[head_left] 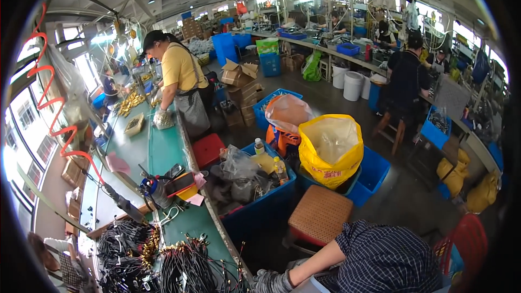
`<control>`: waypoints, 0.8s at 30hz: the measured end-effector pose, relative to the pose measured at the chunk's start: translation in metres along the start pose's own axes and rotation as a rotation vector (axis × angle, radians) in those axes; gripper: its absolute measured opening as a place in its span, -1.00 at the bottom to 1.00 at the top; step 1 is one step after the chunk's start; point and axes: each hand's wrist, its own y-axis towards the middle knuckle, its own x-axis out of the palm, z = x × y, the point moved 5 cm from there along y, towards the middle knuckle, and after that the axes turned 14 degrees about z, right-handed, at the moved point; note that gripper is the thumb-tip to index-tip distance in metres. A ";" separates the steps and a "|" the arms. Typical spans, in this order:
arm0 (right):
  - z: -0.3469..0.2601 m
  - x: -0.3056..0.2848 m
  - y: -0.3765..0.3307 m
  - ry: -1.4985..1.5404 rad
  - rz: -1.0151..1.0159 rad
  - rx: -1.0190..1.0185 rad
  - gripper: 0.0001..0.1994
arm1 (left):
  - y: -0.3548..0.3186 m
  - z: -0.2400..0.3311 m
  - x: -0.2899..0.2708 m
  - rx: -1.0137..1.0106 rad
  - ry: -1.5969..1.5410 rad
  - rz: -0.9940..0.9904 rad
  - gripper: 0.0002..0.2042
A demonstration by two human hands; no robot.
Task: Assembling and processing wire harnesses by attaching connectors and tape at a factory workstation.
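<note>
My right hand (270,282) wears a grey work glove and sits at the picture's lower edge, beside the near corner of the long green table (163,154). Its fingers are curled and partly cut off by the frame, so any hold is unclear. My checked sleeve and bare forearm (320,263) lead to it from the right. Closest to the hand are bundles of black cables with brass ends (182,266) lying on the table. My left hand is out of sight.
A blue crate (268,203) of bags and bottles stands against the table, with a woven stool (320,216), a red stool (208,149) and a yellow sack (331,149) nearby. A person in a yellow shirt (179,70) works farther along. A red coiled hose (51,92) hangs at the left.
</note>
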 end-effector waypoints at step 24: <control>-0.008 0.002 0.018 0.298 -0.260 0.246 -0.81 | 0.003 -0.030 0.014 0.112 -0.092 -0.012 -0.80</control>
